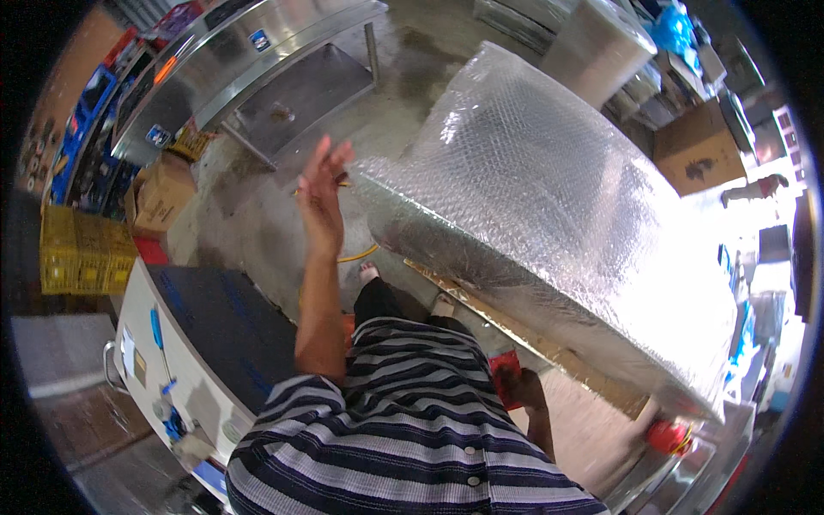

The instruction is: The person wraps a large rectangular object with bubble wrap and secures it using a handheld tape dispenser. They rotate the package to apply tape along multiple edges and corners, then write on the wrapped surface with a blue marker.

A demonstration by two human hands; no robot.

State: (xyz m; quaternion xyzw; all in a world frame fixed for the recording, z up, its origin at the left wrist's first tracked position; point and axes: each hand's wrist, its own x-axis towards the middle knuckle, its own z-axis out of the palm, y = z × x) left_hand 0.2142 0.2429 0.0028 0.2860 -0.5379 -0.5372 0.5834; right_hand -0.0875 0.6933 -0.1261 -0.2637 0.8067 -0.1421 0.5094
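A large block-shaped thing in clear bubble wrap (549,163) stands in front of me and to the right, with glare over its right side. My left hand (323,202) is raised beside its near left corner, with fingers stretched out, slightly blurred and nothing seen in them. Low at my right side, my right hand (530,388) is closed on a flat red thing (504,374) whose kind I cannot make out. Under the wrapped block, a brown cardboard or board edge (549,348) shows along its near side.
A stainless steel table (300,39) with a lower shelf stands at the far left. On the left are a yellow crate (81,249), a cardboard box (163,193) and a white-sided cabinet (142,343) with a dark top. A yellow hose (359,255) lies on the floor. Another carton (699,150) stands far right.
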